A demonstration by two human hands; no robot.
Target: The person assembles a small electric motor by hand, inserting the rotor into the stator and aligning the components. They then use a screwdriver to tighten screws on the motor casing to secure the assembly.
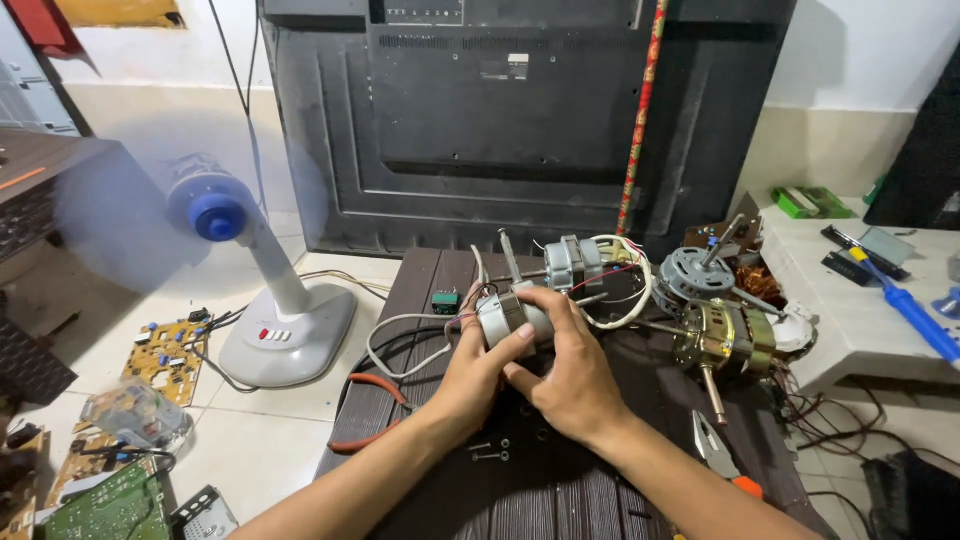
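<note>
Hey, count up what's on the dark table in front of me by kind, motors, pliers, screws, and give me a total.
Fan motors: 4, one gray motor held in the left hand and right hand, a second gray motor, a spoked gray motor, a gold motor
Pliers: 2, red-handled pliers, orange-handled pliers
Loose screws: 2, the screws
Total: 8

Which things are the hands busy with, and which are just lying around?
In use:
left hand
right hand
grey fan motor

Lying about:
gold motor
screws
red-handled pliers
orange-handled pliers
running white fan
circuit boards
blue tool
</note>
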